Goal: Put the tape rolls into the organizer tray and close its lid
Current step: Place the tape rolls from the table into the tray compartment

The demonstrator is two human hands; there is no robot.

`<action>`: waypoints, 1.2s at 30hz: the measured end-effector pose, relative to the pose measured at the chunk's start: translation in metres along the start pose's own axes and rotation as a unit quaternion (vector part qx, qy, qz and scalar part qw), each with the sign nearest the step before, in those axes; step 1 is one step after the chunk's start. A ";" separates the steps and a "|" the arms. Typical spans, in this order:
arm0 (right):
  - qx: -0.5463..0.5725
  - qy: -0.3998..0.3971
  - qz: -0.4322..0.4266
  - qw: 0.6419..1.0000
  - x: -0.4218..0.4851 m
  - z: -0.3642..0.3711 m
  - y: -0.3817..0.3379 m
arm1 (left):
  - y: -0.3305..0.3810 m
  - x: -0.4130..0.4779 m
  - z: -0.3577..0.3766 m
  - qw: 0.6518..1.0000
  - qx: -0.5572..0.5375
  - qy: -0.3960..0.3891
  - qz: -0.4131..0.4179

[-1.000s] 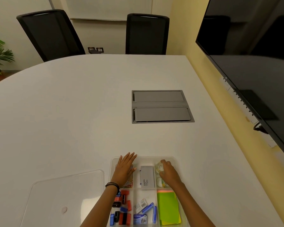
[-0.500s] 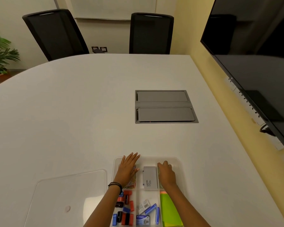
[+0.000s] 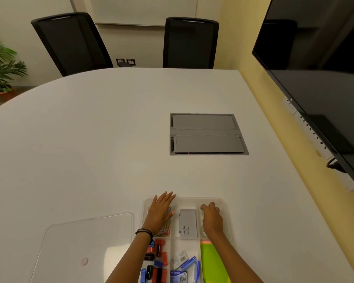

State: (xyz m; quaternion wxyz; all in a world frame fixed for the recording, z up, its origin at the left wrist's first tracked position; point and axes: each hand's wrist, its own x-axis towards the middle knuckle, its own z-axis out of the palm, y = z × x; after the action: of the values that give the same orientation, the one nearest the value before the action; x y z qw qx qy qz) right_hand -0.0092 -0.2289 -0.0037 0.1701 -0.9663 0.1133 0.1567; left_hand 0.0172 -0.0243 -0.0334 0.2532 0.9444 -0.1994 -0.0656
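The clear organizer tray (image 3: 184,199) lies at the table's near edge, its compartments uncovered. My right hand (image 3: 212,219) is down in the far right compartment, fingers curled over the clear tape rolls (image 3: 202,230); only slivers of them show beside my palm. My left hand (image 3: 159,214) rests flat on the far left compartment, over coloured paper clips (image 3: 166,231), and holds nothing. The transparent lid (image 3: 86,248) lies flat on the table, left of the tray and apart from it.
A grey box (image 3: 188,223) sits in the tray's middle compartment, with binder clips (image 3: 155,260), staple boxes (image 3: 184,264) and green sticky notes (image 3: 213,262) nearer me. A grey cable hatch (image 3: 206,134) is set in the table. A large dark screen (image 3: 325,78) hangs on the right; two chairs stand at the far edge.
My right hand has lowered into the far right compartment and now covers the tape roll that showed in its fingers. The left hand has stayed flat on the tray.
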 end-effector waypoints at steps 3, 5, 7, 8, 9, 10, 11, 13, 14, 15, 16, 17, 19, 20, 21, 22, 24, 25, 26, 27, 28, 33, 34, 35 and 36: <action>-0.013 -0.008 0.003 1.000 0.000 -0.002 -0.001 | 0.000 0.000 -0.001 1.000 -0.003 -0.001 0.002; -0.017 -0.018 0.002 1.000 0.001 -0.004 0.000 | 0.000 0.000 -0.001 1.000 -0.007 0.000 0.001; -0.019 -0.030 0.000 0.999 0.001 -0.006 0.002 | 0.000 0.000 -0.001 1.000 -0.009 -0.001 0.000; -0.020 -0.033 -0.002 0.999 0.001 -0.008 0.003 | 0.000 0.000 -0.001 1.000 -0.009 -0.002 0.000; -0.021 -0.033 -0.003 0.999 0.000 -0.010 0.004 | 0.000 0.000 -0.001 1.000 -0.008 -0.002 0.000; -0.022 -0.028 -0.006 0.999 0.000 -0.012 0.005 | 0.000 0.000 -0.001 1.000 -0.007 -0.001 0.001; -0.022 -0.021 -0.008 1.000 -0.001 -0.014 0.006 | 0.000 0.000 -0.001 1.000 -0.006 -0.001 0.001; -0.019 0.002 -0.012 1.000 -0.004 -0.018 0.010 | 0.000 0.000 -0.001 1.000 -0.006 0.001 0.003; -0.015 0.014 -0.015 1.000 -0.006 -0.020 0.013 | 0.000 0.000 -0.001 1.000 -0.007 0.002 0.003; -0.011 0.022 -0.017 1.000 -0.008 -0.022 0.017 | 0.000 0.000 -0.001 1.000 -0.006 0.002 0.002; -0.008 0.024 -0.020 0.999 -0.010 -0.023 0.020 | 0.001 0.000 -0.001 1.000 -0.005 0.001 0.002; -0.007 0.020 -0.026 0.999 -0.012 -0.023 0.023 | 0.001 0.000 -0.001 1.000 -0.004 0.000 0.001; -0.012 0.002 -0.034 0.999 -0.016 -0.021 0.029 | 0.001 0.000 -0.002 1.000 0.000 -0.003 0.000; -0.021 -0.012 -0.032 0.999 -0.018 -0.020 0.032 | 0.002 0.000 -0.003 1.000 0.003 -0.007 0.001; -0.029 -0.027 -0.026 0.999 -0.020 -0.018 0.035 | 0.002 0.000 -0.004 1.000 0.006 -0.010 0.001; -0.034 -0.038 -0.020 0.999 -0.022 -0.015 0.038 | 0.002 0.000 -0.004 1.000 0.011 -0.014 0.001; -0.035 -0.047 -0.013 0.998 -0.027 -0.012 0.040 | 0.003 0.000 -0.005 1.000 0.021 -0.019 0.001; -0.035 -0.048 -0.010 0.998 -0.029 -0.011 0.040 | 0.003 0.000 -0.006 0.999 0.023 -0.021 0.000; -0.035 -0.047 -0.009 0.998 -0.031 -0.011 0.039 | 0.004 0.001 -0.006 0.999 0.023 -0.022 -0.001; -0.037 -0.046 -0.012 0.998 -0.032 -0.011 0.037 | 0.004 0.001 -0.006 1.000 0.022 -0.022 -0.002; -0.035 -0.047 -0.016 0.998 -0.033 -0.013 0.035 | 0.005 0.001 -0.007 1.000 0.020 -0.023 -0.003; 0.052 -0.087 -0.048 0.994 -0.032 -0.014 0.022 | 0.005 0.001 -0.008 0.999 0.017 -0.029 -0.010; 0.067 -0.099 -0.056 0.991 -0.032 -0.015 0.021 | 0.005 0.001 -0.008 0.999 0.018 -0.030 -0.012; 0.077 -0.104 -0.059 0.990 -0.032 -0.016 0.020 | 0.005 0.001 -0.007 0.999 0.018 -0.031 -0.012; 0.083 -0.102 -0.058 0.990 -0.031 -0.016 0.021 | 0.006 0.001 -0.007 0.999 0.016 -0.032 -0.011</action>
State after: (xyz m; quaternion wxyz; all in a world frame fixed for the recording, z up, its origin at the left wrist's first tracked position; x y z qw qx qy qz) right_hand -0.0395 -0.2486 0.0151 0.2693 -0.9326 0.0519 0.2346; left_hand 0.0181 -0.0262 -0.0247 0.2308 0.9478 -0.1979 -0.0959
